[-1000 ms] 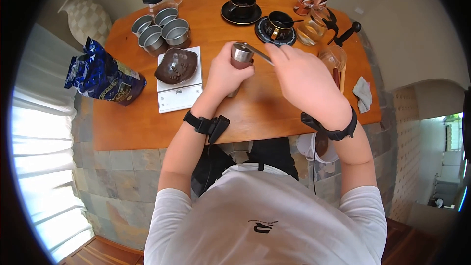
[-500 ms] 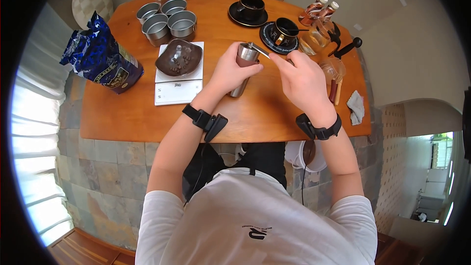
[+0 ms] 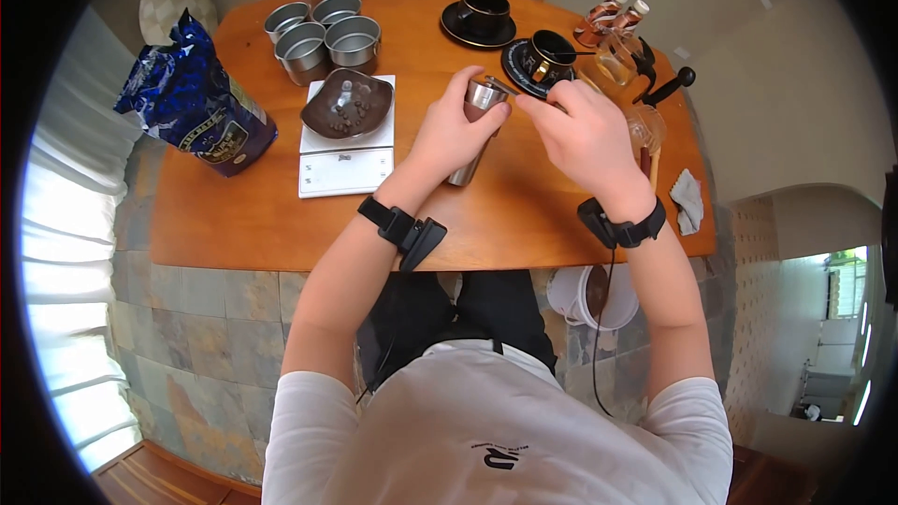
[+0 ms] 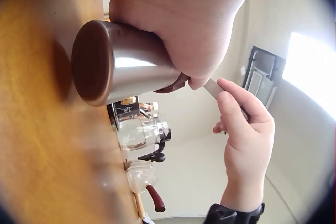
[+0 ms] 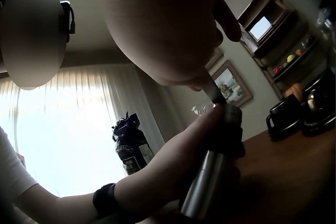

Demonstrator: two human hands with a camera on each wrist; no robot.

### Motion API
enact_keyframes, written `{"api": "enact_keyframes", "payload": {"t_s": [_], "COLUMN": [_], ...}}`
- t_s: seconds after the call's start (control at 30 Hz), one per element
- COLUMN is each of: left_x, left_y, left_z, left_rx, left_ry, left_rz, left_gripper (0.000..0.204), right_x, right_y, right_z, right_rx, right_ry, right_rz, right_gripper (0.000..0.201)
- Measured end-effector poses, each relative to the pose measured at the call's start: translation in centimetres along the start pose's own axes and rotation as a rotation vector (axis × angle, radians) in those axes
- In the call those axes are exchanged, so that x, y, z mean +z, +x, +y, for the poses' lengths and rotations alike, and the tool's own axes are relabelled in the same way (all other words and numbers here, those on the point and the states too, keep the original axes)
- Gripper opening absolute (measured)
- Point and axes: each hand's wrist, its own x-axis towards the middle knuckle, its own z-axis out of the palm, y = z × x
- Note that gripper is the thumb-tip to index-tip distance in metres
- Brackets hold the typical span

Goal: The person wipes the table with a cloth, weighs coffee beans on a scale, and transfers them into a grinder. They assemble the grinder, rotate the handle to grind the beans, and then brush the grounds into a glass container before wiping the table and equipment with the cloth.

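Note:
A steel hand coffee grinder (image 4: 139, 64) with a brown band is gripped round its upper body by my left hand (image 3: 456, 129). It tilts, its base close over the table in the left wrist view. My right hand (image 3: 594, 145) is just right of the grinder's top. Its thumb and fingers pinch the outer end of the flat metal crank (image 4: 212, 88), and the knob there is hidden in the hand. Left of the left hand, a dark brown bowl (image 3: 376, 98) holding several coffee beans (image 3: 351, 118) sits on a white scale (image 3: 346, 174).
A blue bag (image 3: 201, 126) stands at the left, with several metal cups (image 3: 304, 54) behind the scale. Black cups (image 3: 484, 11) on saucers, bottles (image 3: 599, 21) and a glass pot (image 3: 620, 67) stand toward the back right. A grey cloth (image 3: 687, 201) lies near the right edge.
My right hand has swung round with the crank, ending lower and to the right of the grinder's top. My left hand keeps its grip while the grinder shifts slightly right in view.

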Motion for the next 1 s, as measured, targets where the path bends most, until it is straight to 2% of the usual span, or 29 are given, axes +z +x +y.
{"api": "enact_keyframes", "payload": {"t_s": [0.03, 0.17, 0.2, 0.23, 0.3, 0.37, 0.43, 0.5, 0.53, 0.57, 0.63, 0.7, 0.8, 0.93, 1.0], "left_x": [-0.1, -0.6, -0.8, -0.8, -0.6, -0.6, -0.3, -0.4, -0.5, -0.6, -0.9, -1.0, -0.9, -1.1, -0.8], "left_y": [0.0, 0.5, 0.9, 0.7, 0.2, 0.5, 0.3, 0.7, 0.9, 1.0, 1.3, 1.4, 1.6, 1.3, 1.4], "left_z": [0.0, 0.1, -0.4, -0.7, -0.8, -0.5, -0.5, -1.1, -1.3, -1.6, -1.8, -2.2, -2.5, -2.0, -2.3], "left_rx": [0.005, -0.088, -0.109, -0.137, -0.143, -0.117, 0.038, 0.083, 0.126, 0.118, 0.16, 0.137, 0.137, 0.133, 0.17], "left_ry": [0.01, 0.023, 0.037, 0.047, 0.051, 0.068, 0.261, 0.199, 0.129, 0.132, 0.107, 0.109, 0.036, 0.128, 0.101], "left_rz": [0.001, -0.024, -0.067, -0.11, -0.114, -0.113, 0.083, 0.126, 0.18, 0.179, 0.197, 0.193, 0.228, 0.2, 0.149], "left_gripper": [0.062, 0.059, 0.059, 0.059, 0.058, 0.057, 0.057, 0.057, 0.058, 0.058, 0.061, 0.06, 0.062, 0.06, 0.06], "right_x": [0.2, 1.2, 1.5, 2.1, 2.6, 3.7, 5.6, 7.7, 8.1, 8.4, 8.7, 8.6, 8.5, 8.8, 9.2], "right_y": [-0.1, -0.3, -0.5, -0.6, -0.5, -0.8, -1.5, -2.4, -2.5, -2.6, -2.4, -2.9, -3.7, -4.4, -4.9], "right_z": [0.6, 1.7, 1.5, 2.0, 2.8, 2.7, 2.5, 2.1, 1.7, 1.7, 1.8, 1.8, 2.0, 2.2, 2.5], "right_rx": [-0.045, -0.004, 0.124, 0.214, 0.418, 0.388, 0.368, 0.318, 0.333, 0.337, 0.228, 0.235, 0.307, 0.318, 0.344], "right_ry": [0.014, 0.021, -0.014, 0.031, 0.118, 0.13, 0.14, 0.231, 0.24, 0.247, 0.349, 0.423, 0.599, 0.639, 0.562], "right_rz": [0.029, 0.024, -0.026, -0.004, -0.029, 0.022, 0.072, 0.068, -0.009, -0.012, -0.116, -0.181, -0.395, -0.437, -0.334], "right_gripper": [0.025, 0.022, 0.019, 0.018, 0.017, 0.016, 0.015, 0.012, 0.012, 0.012, 0.012, 0.014, 0.018, 0.02, 0.024]}}
